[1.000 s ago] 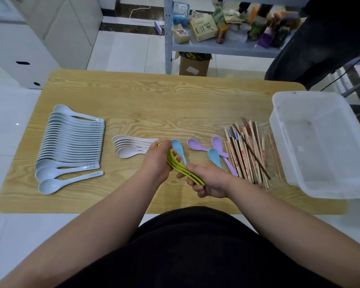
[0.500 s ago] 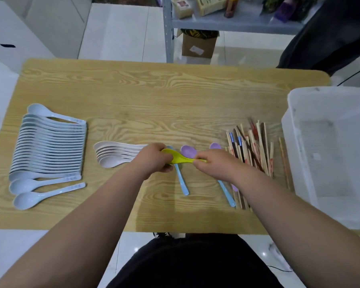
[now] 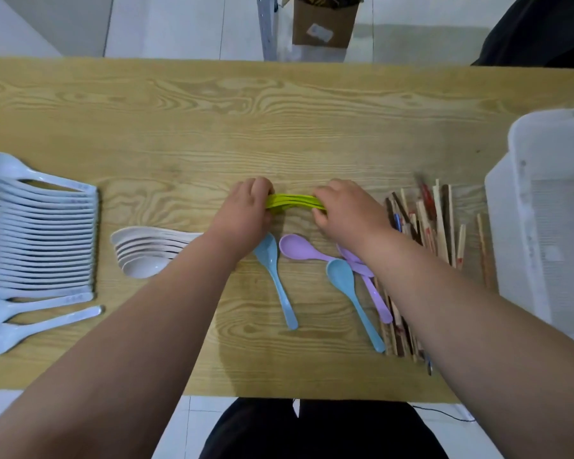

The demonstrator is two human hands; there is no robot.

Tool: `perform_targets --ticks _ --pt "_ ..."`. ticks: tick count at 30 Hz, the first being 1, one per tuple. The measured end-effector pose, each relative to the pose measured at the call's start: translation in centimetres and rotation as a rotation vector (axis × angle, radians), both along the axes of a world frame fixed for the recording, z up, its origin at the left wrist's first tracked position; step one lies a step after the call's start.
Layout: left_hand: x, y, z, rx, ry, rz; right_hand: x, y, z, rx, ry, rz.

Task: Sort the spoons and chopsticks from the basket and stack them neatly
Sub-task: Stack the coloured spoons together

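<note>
- Green spoons (image 3: 294, 202), nested into one bundle, are held level near the middle of the table (image 3: 212, 127); whether the wood is touched cannot be told.
- One end of the bundle is gripped by the left hand (image 3: 246, 210), fingers curled round it, and the other end is pinched by the right hand (image 3: 348, 210). Both ends are probably held so that the spoons can be squared before being set down.
- At six o'clock from the bundle, two blue spoons (image 3: 274, 273) and two purple spoons (image 3: 300, 250) lie loose, bowls away from the person. They are judged not yet sorted.
- At eight o'clock a cream stack (image 3: 146, 250) is nested, handles pointing towards three o'clock and partly hidden by the left forearm.
- At nine o'clock, by the table's edge, a long pale blue row (image 3: 37, 240) is overlapped neatly; two single spoons are laid apart at its near end.
- At three o'clock the chopsticks (image 3: 438, 223) are gathered in a loose pile, between the right hand and the basket (image 3: 544, 210), with some hidden under the right forearm.
- No cutlery is seen in the part of the basket in view.
- Free wood at twelve o'clock seems suited to receive the green bundle.
</note>
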State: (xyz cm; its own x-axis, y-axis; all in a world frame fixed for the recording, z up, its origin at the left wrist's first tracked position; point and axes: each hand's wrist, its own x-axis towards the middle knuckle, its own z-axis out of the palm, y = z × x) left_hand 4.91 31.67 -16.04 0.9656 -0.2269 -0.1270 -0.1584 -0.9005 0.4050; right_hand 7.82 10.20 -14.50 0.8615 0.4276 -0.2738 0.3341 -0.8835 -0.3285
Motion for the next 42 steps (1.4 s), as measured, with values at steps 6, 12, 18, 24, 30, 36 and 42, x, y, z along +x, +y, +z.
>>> perform_targets --ticks 6,12,18,24,30,36,42 --pt "0.7 0.4 -0.3 0.032 -0.085 -0.055 -0.1 0.6 -2.1 0.053 -0.107 0.013" --pt "0.7 0.9 -0.4 0.089 -0.125 -0.139 -1.4 0.7 -2.8 0.022 -0.050 0.008" --pt "0.4 1.2 -0.3 0.062 -0.037 -0.149 -1.6 0.8 -2.7 0.031 -0.049 -0.004" --pt "-0.5 1.0 -0.5 -0.076 -0.048 -0.084 -2.0 0.9 -2.6 0.020 -0.064 -0.009" --pt "-0.3 1.3 0.0 -0.033 -0.035 -0.105 -2.1 0.9 -2.5 0.017 -0.028 -0.027" --pt "-0.8 1.5 1.3 -0.072 -0.059 -0.074 -3.1 -0.2 -0.5 0.072 -0.031 -0.067" --pt "-4.9 2.0 2.0 -0.062 -0.269 0.030 -7.4 -3.5 1.5 0.236 -0.161 -0.252"
